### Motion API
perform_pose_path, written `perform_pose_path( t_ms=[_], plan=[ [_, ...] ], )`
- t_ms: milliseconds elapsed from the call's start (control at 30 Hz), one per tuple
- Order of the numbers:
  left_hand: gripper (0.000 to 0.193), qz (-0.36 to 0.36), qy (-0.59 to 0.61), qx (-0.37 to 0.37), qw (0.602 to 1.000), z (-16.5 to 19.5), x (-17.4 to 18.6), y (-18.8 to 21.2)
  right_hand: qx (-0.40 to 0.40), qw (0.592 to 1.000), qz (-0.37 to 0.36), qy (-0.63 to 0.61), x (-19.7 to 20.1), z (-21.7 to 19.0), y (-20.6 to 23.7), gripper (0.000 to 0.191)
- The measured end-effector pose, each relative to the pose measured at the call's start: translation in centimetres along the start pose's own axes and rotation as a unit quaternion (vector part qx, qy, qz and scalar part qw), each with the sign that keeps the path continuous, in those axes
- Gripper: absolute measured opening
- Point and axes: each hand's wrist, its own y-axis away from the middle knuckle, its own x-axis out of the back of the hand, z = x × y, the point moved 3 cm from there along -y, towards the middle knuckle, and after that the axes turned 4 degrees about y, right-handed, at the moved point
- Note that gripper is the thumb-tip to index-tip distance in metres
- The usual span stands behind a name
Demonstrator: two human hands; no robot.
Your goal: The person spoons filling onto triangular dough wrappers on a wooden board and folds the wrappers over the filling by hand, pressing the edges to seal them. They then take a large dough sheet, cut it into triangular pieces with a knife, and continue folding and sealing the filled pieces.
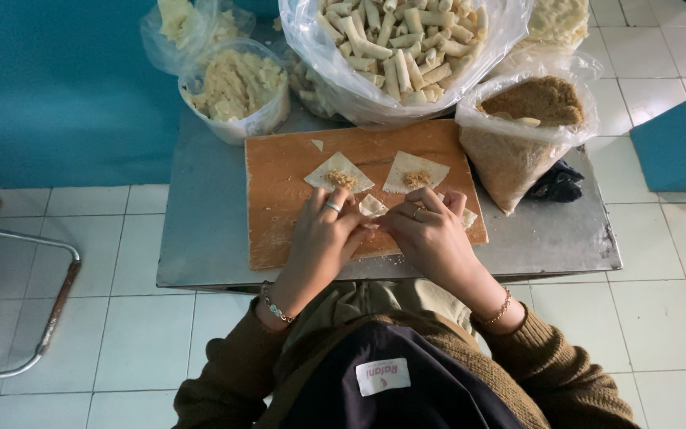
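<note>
Crosswise, wrapper [372, 206] between both hands.

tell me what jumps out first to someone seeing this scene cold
Both hands, left hand and right hand, meet over a small pastry wrapper on the wooden board. Behind it lie two flat wrappers with filling. At the table's far edge, a large plastic bag of finished rolls dominates.

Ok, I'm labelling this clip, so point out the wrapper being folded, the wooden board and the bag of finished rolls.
folded wrapper [371, 206], head view, its bare middle between the hands.
wooden board [279, 206], head view, bare left part.
bag of finished rolls [395, 48], head view, on the piled rolls.
</note>
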Motion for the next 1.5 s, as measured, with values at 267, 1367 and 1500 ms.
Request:
perform_pose_path(
  t_ms=[267,1367,1500],
  plan=[
    [0.013,0.001,-0.051,0.045,0.998,0.2,-0.7,-0.4,0.000,0.999,0.021,0.031,-1.3,0.1,-0.2,0.018],
    [0.013,0.061,-0.164,0.023,0.984,-0.7,-3.0,1.3,0.044,0.995,0.005,0.092,-1.9,0.7,-0.1,0.022],
    [0.007,0.045,-0.188,0.020,0.981,-1.0,-3.4,1.3,0.045,0.993,-0.004,0.107,-1.9,0.6,-0.4,0.025]
  ],
)
